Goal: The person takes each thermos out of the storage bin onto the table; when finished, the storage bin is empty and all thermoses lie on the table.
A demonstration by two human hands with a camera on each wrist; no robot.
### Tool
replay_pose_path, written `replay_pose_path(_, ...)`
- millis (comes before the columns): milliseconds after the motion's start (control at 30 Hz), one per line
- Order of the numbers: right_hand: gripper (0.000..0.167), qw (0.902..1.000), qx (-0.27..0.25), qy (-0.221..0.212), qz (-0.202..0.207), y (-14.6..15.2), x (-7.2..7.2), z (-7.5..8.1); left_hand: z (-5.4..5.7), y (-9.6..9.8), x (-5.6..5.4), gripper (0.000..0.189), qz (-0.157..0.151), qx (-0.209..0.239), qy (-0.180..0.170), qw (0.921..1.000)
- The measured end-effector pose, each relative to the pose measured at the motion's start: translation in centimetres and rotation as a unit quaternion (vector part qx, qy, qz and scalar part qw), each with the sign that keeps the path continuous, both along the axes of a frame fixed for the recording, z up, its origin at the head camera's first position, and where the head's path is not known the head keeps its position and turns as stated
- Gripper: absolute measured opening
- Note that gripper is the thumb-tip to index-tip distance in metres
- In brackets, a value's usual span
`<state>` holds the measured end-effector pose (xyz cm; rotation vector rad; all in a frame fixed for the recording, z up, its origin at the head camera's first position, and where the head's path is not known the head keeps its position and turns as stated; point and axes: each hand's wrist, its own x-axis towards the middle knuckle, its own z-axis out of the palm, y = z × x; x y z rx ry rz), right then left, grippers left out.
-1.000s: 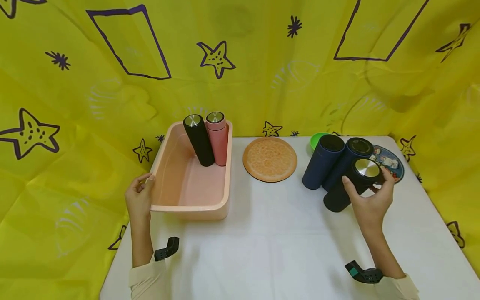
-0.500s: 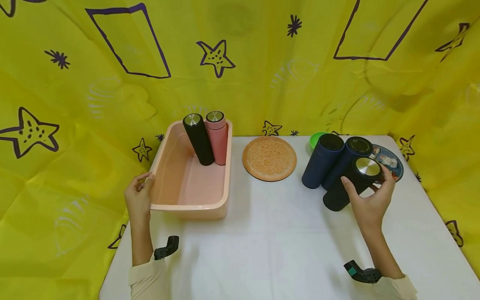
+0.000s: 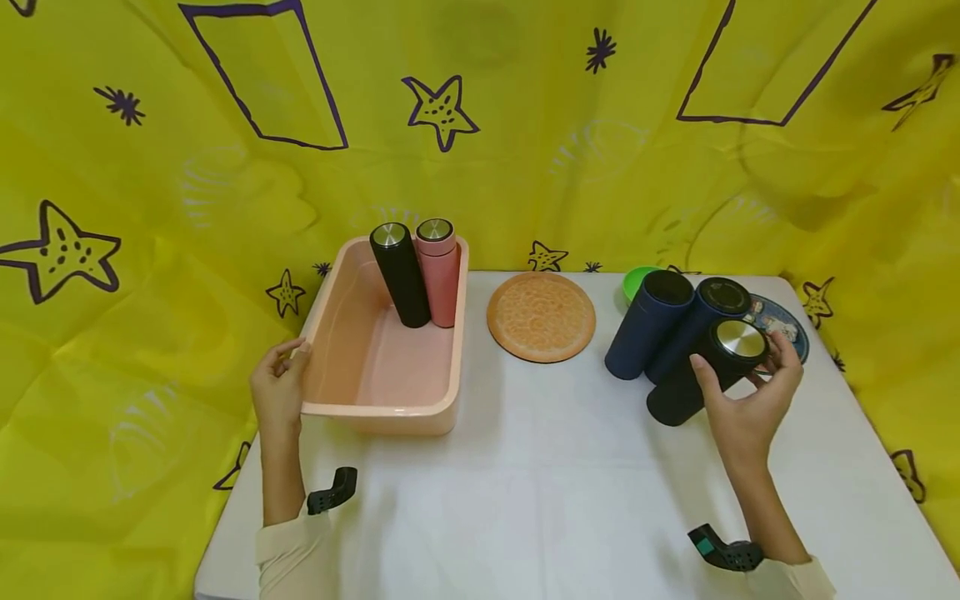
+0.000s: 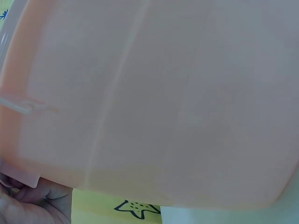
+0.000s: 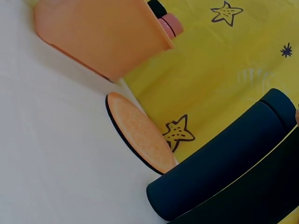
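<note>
My left hand (image 3: 277,387) grips the left rim of a peach plastic tub (image 3: 397,412), thumb on top of the edge. Inside the tub, at its far right corner, a black flask (image 3: 402,279) leans beside a pink flask (image 3: 441,283). On the table's right side my right hand (image 3: 750,417) holds a black flask (image 3: 678,393) with a silver lid near its top, thumb and fingers on opposite sides. Two navy flasks, a left one (image 3: 641,333) and a right one (image 3: 688,325), stand just behind it. The right wrist view shows a navy flask (image 5: 224,154) close up.
A round orange-brown mat (image 3: 542,317) lies between the tub and the flasks. Behind the navy flasks are a green bowl (image 3: 634,282), partly hidden, and a patterned blue plate (image 3: 787,325). Yellow printed cloth (image 3: 510,192) hangs around the white table (image 3: 540,500).
The head view has shifted slightly. Both hands keep their holds on the tub's rim and the black flask; the right hand's fingers look barely farther right.
</note>
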<state>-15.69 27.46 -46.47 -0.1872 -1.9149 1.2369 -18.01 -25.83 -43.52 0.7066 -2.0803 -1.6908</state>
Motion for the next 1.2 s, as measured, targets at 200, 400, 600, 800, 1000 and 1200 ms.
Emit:
replay_pose_path(200, 0.083, 0.9999, 0.011, 0.007, -0.009, -0.3, 0.3, 0.6, 0.2, 0.1, 0.0, 0.029, 0.005, 0.002, -0.007, 1.0)
replay_pose_path(400, 0.083, 0.9993, 0.022, 0.02, -0.021, -0.6, 0.3, 1.2, 0.3, -0.1, -0.1, 0.029, 0.006, 0.002, -0.012, 0.9999)
replay_pose_path(600, 0.075, 0.9973, 0.023, 0.065, -0.024, -1.7, 1.2, 3.2, 0.3, 0.1, 0.2, 0.031, 0.005, 0.009, -0.011, 0.9999)
replay_pose_path(800, 0.069, 0.9921, 0.003, 0.112, -0.057, -1.4, 1.2, 4.5, 0.2, 0.0, 0.3, 0.028, 0.007, 0.008, -0.006, 0.9999)
replay_pose_path(1000, 0.065, 0.9786, -0.007, 0.189, -0.082, -1.1, -0.1, 6.5, 0.3, 0.0, 0.4, 0.028, 0.006, 0.007, 0.004, 0.9999)
replay_pose_path(1200, 0.072, 0.9496, 0.039, 0.286, -0.121, -1.8, -1.5, 8.5, 0.3, 0.1, 0.4, 0.034, 0.006, 0.014, 0.001, 0.9999)
